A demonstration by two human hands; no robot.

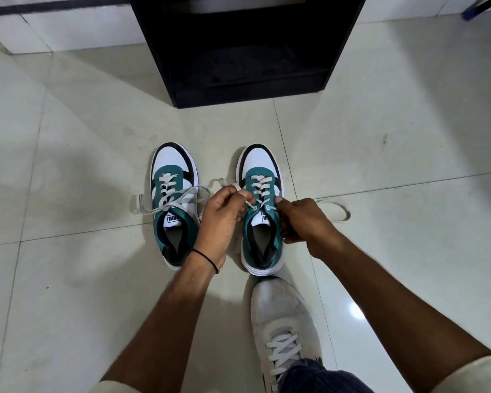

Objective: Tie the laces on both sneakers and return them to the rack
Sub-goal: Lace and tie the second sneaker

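Two teal, white and black sneakers stand side by side on the tiled floor, toes pointing away from me. The left sneaker (173, 194) carries a tied bow in its white laces. On the right sneaker (260, 194) the laces are loose. My left hand (220, 219) pinches one lace end at the shoe's left side, near the top eyelets. My right hand (304, 222) grips the other lace at the shoe's right side, and that lace (336, 211) trails in a loop on the floor to the right. The black rack (247, 46) stands just beyond the shoes.
My own foot in a worn white sneaker (281, 330) rests on the floor right behind the right teal sneaker. Pale floor tiles (68, 165) spread to both sides. A white wall base (68, 32) runs along the far left beside the rack.
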